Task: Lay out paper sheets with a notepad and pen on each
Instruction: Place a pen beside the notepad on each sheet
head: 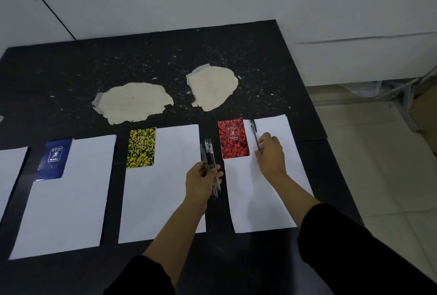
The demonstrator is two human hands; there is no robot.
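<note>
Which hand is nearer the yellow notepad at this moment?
Left. The left hand, gripping a bundle of pens, hovers just right of the yellow notepad's sheet. The right hand is farther right, past the red notepad, holding a pen.

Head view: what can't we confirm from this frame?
- Leftmost sheet: cut off by the left frame edge; whether it carries a notepad or pen is unseen.
- Pens in the left hand: overlapping and partly hidden by fingers; exact count unclear.
- Pen at the right hand: lower end hidden by the hand; pinched or just touched, unclear.
- Cover print on the red notepad: too small to read.
</note>
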